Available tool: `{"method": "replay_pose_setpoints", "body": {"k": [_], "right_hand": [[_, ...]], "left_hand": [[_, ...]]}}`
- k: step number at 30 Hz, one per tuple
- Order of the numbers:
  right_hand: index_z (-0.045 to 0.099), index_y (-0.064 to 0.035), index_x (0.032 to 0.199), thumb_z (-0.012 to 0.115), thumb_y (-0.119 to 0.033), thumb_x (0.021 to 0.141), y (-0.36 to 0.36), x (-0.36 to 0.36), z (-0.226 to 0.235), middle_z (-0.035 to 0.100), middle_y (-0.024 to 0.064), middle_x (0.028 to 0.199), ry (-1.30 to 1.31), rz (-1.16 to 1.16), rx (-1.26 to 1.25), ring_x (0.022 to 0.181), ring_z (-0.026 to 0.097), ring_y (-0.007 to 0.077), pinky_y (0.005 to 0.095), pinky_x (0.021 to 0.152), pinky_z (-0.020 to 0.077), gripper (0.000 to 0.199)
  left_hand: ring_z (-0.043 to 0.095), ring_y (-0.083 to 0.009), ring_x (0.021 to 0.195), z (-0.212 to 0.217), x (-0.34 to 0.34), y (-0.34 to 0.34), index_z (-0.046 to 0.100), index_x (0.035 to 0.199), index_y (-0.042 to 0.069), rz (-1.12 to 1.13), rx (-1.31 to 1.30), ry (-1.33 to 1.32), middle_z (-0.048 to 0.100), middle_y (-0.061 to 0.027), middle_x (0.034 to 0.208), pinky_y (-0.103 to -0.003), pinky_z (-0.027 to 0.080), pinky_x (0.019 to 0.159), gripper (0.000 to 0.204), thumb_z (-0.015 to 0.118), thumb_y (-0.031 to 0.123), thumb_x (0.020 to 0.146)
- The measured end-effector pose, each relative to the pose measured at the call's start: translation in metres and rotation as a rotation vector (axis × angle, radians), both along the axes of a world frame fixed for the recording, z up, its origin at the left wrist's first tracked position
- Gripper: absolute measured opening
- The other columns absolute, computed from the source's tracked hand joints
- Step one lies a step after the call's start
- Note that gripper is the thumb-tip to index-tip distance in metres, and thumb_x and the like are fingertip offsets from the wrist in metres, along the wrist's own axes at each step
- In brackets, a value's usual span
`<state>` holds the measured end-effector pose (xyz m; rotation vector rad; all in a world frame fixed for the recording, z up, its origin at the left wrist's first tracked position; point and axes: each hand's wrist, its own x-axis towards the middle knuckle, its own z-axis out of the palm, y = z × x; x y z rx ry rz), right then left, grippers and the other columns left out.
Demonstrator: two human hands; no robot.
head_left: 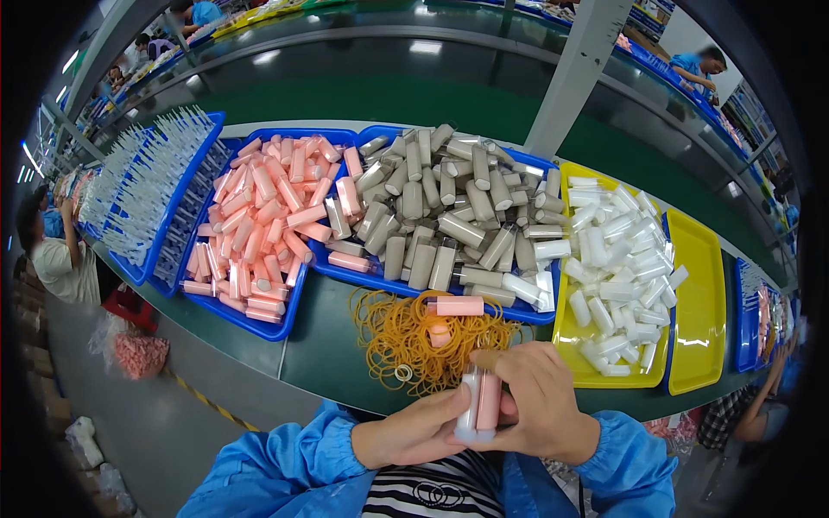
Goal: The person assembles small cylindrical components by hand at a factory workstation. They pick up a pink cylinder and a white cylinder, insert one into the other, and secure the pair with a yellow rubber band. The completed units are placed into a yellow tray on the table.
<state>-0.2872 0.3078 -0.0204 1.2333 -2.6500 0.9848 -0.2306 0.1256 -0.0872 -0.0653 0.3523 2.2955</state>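
Close to my body, both hands hold a small upright bundle of capped tubes, a pink tube (488,401) beside a white tube (467,406). My left hand (419,429) closes on the bundle from the left, thumb against the white tube. My right hand (542,399) curls round it from the right, fingers bent over the top and side. Whether a grey tube stands behind these is hidden. Just beyond my hands lies a loose heap of tan rubber bands (389,345), with one pink tube (458,306) on its far edge.
Across the green bench (324,367) stand blue trays of pink tubes (259,216) and grey tubes (423,207). At right are a yellow tray of white tubes (617,276) and another yellow tray (695,302). Clear-stemmed parts (138,190) fill stacked trays at left. A metal post (574,82) rises behind.
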Motion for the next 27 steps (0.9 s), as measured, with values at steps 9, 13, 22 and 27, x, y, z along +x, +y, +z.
{"method": "replay_pose_setpoints", "body": {"k": [9, 13, 22, 27], "right_hand": [[0.067, -0.0062, 0.110, 0.076, -0.019, 0.081, 0.011, -0.044, 0.005, 0.065, 0.0049, 0.113, 0.019, -0.023, 0.000, 0.100, 0.059, 0.0256, 0.0371, 0.086, 0.0438, 0.033], [0.067, -0.0083, 0.098, 0.076, -0.013, 0.077, 0.007, -0.058, -0.014, 0.063, 0.0019, 0.101, 0.314, 0.012, 0.120, 0.095, 0.059, 0.0213, 0.0373, 0.083, 0.0434, 0.024], [0.068, -0.0079, 0.088, 0.078, -0.008, 0.073, 0.011, -0.065, 0.002, 0.068, 0.0029, 0.095, 0.214, -0.113, -0.016, 0.090, 0.060, 0.0228, 0.0371, 0.080, 0.0421, 0.018], [0.069, -0.0058, 0.086, 0.078, -0.005, 0.074, 0.023, -0.063, 0.023, 0.069, 0.0062, 0.092, 0.030, -0.248, -0.206, 0.088, 0.061, 0.0261, 0.0385, 0.078, 0.0446, 0.016]], "left_hand": [[0.055, -0.0242, 0.098, 0.001, -0.005, -0.008, 0.050, 0.127, 0.004, 0.101, 0.214, -0.061, 0.055, -0.0069, 0.100, -0.044, 0.045, 0.096, 0.044, 0.045, 0.042, 0.105], [0.054, -0.0230, 0.095, 0.012, -0.007, -0.015, 0.050, 0.127, 0.004, 0.086, 0.144, -0.044, 0.052, -0.0063, 0.096, -0.044, 0.044, 0.096, 0.045, 0.041, 0.043, 0.106], [0.061, -0.0290, 0.096, 0.020, -0.011, -0.024, 0.051, 0.127, 0.005, 0.092, 0.049, -0.117, 0.060, -0.0124, 0.108, -0.046, 0.048, 0.093, 0.050, 0.035, 0.048, 0.106], [0.061, -0.0279, 0.094, 0.001, -0.014, -0.025, 0.051, 0.125, 0.005, 0.045, 0.239, -0.037, 0.060, -0.0119, 0.103, -0.043, 0.049, 0.087, 0.050, 0.037, 0.049, 0.106]]}}
